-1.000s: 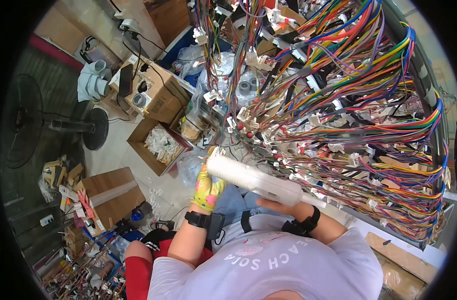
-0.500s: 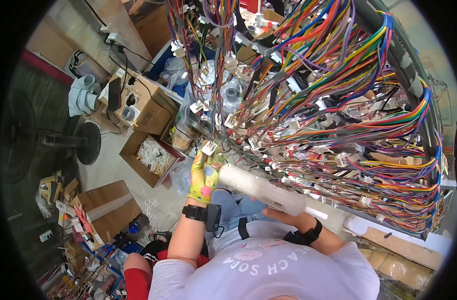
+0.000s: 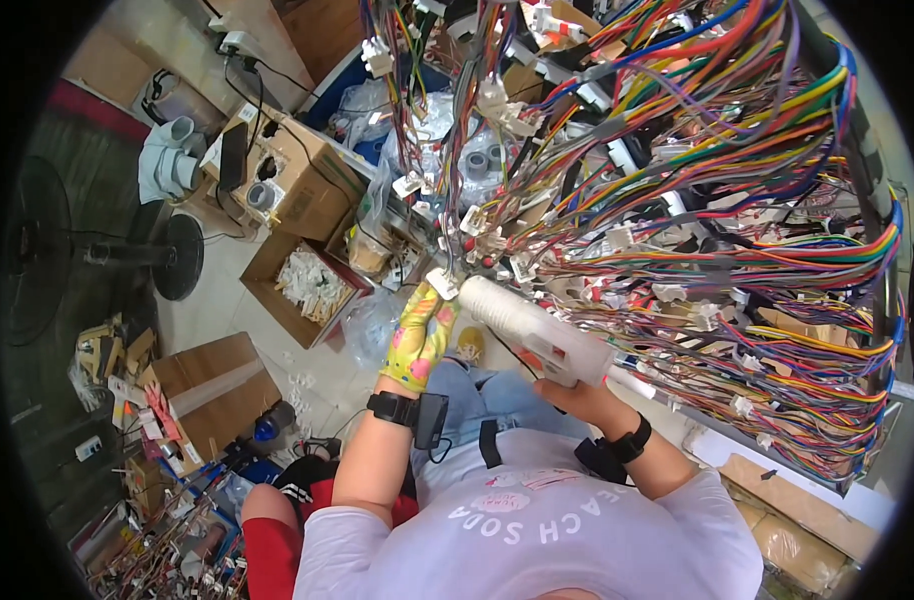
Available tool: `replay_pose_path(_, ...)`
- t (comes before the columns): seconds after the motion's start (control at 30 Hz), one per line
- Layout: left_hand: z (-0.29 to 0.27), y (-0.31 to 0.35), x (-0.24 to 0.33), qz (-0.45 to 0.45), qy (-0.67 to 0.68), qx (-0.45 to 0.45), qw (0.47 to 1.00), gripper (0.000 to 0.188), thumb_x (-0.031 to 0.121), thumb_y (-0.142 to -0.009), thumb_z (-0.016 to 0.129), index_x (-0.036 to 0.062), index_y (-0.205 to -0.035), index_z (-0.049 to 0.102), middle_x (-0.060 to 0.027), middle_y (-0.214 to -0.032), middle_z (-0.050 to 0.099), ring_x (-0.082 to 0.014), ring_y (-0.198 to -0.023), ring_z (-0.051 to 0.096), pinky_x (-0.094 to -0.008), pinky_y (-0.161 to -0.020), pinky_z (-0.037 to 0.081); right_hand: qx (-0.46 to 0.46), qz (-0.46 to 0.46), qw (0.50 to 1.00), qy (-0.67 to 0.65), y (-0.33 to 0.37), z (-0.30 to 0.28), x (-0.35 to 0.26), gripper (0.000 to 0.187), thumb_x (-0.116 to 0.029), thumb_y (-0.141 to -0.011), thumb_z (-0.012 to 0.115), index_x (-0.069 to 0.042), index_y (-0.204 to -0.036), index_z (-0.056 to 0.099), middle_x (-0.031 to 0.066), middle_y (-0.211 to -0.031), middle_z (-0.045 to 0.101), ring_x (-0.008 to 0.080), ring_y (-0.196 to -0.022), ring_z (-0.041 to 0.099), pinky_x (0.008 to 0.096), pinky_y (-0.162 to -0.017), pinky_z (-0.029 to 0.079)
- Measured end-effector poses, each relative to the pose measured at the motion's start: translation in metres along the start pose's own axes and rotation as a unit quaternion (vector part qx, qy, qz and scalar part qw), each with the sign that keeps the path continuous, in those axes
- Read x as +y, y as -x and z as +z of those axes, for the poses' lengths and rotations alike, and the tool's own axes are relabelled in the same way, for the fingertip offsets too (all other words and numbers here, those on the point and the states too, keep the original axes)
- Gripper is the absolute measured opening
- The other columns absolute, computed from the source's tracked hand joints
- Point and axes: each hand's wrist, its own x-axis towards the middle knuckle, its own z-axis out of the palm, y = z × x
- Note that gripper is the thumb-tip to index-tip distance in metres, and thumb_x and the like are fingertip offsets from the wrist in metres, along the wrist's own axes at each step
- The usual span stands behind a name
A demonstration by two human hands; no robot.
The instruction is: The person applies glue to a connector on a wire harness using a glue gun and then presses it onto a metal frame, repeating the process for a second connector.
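Note:
A yellow glove with coloured dots covers my left hand [image 3: 417,340], whose fingers are closed on a white plug connector [image 3: 443,283] at the lower end of a hanging wire bundle. My bare right hand [image 3: 583,400] grips a whitish hot glue gun [image 3: 537,335] from below, its fingers partly hidden by the gun body. The gun's ribbed front end lies right beside the connector; I cannot tell whether they touch. A white glue stick [image 3: 632,380] sticks out of its rear.
Thick bundles of coloured wires [image 3: 677,170] with white connectors hang from a dark rack frame [image 3: 882,220] at the right. An open carton [image 3: 267,280] of small white parts stands at the left, near a black fan stand [image 3: 182,258]. A person's red-clothed leg [image 3: 269,540] shows at lower left.
The glue gun's front end has moved up toward the connector, right hand with it. My left hand keeps its hold on the connector. The whole view has shifted slightly.

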Motion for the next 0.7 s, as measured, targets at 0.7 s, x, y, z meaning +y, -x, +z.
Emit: replay_pose_path(0.7, 0.0, -0.007, -0.02, -0.012, 0.037, -0.058, 0.998, 0.041, 0.001, -0.086, 0.056, 0.0119, -0.126, 0.051, -0.0061, -0.123, 0.055, -0.0211, -0.112, 0.052, -0.0353, -0.092, 0.045, 0.01, 0.065, 0.966, -0.248, 0.001, 0.019, 0.022, 0.054, 0.008, -0.08, 0.053, -0.006, -0.13, 0.04, 0.0101, -0.119, 0.054, 0.0205, -0.113, 0.051, 0.0351, -0.095, 0.045)
